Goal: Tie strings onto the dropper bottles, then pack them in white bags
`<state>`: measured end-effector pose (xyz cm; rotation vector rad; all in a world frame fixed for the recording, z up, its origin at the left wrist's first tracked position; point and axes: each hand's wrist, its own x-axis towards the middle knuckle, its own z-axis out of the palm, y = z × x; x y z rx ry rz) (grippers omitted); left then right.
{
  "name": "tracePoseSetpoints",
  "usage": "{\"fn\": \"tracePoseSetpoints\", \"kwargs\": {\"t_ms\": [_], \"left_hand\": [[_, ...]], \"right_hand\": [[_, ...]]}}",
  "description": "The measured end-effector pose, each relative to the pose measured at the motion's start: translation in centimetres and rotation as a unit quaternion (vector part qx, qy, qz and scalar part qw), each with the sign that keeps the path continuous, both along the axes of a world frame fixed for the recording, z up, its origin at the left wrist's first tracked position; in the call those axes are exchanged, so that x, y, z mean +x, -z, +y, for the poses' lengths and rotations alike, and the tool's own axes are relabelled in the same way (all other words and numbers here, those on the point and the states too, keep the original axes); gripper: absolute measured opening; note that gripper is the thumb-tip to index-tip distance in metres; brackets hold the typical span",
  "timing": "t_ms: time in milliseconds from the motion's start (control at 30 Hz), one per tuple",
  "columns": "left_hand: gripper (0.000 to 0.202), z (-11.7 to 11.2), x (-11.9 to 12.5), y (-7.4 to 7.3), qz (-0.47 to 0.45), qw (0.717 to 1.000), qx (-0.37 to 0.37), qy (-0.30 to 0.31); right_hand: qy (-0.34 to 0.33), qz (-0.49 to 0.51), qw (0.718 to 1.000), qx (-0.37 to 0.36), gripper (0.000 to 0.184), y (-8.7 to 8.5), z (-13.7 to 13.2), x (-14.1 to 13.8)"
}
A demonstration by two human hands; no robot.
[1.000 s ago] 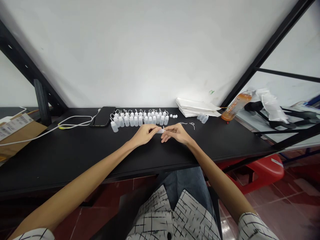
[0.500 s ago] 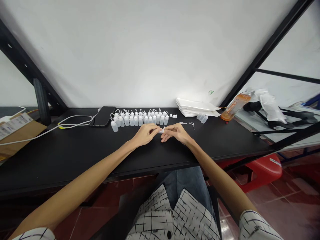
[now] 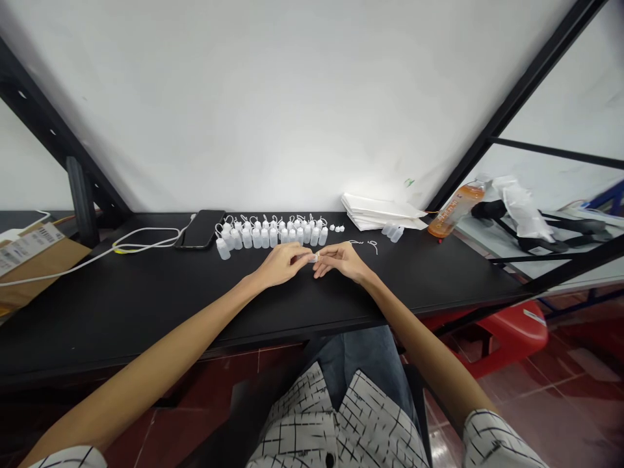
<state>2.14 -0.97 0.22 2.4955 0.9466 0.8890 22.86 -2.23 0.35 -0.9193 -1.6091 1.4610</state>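
well, a long black tabletop (image 3: 419, 286) runs across the view in front of a white wall (image 3: 273, 97), with black metal frame bars (image 3: 526, 97) slanting up past its right end and a red plastic stool (image 3: 507, 338) standing on the tiled floor (image 3: 560, 416) below that side. taking the rows of white squeeze bottles (image 3: 266, 237) as the landmark, a cardboard box (image 3: 34, 260) with a printed label sits far to their left, at the end of the tabletop. a white cable (image 3: 146, 238) runs from that box toward a black phone (image 3: 199, 229), which lies just left of the rows. well to the right of the rows is a stack of folded white paper (image 3: 380, 213), and farther right an orange drink bottle (image 3: 455, 209) lies tilted near the tabletop's far corner. a few loose small bottles (image 3: 394, 231) lie to the right of the rows, just in front of the paper, while small white caps (image 3: 336, 228) sit just beside the rows and thin white loops (image 3: 373, 246) lie a little farther along. just in front of the rows, the left hand (image 3: 280, 265) and right hand (image 3: 341, 261) meet, their fingers (image 3: 305, 259) closed together from both sides on a small translucent plastic bottle (image 3: 314, 258), mostly hidden by them.
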Motion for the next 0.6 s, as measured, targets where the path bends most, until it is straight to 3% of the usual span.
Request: {"fn": "tracePoseSetpoints", "kwargs": {"t_ms": [300,467,600], "left_hand": [[0.035,-0.27,0.01,0.38,0.090,0.996,0.004,-0.020],[0.035,-0.37,0.00,0.10,0.071,0.997,-0.019,-0.021],[0.035,-0.23,0.06,-0.22,0.004,0.994,-0.107,-0.008]], "right_hand": [[0.036,-0.039,0.997,0.048,0.046,0.17,0.41,-0.39],[0.097,-0.027,0.990,0.097,0.039,0.19,0.59,-0.40],[0.093,0.027,0.992,0.081,0.034,-0.02,0.56,-0.06]]}}
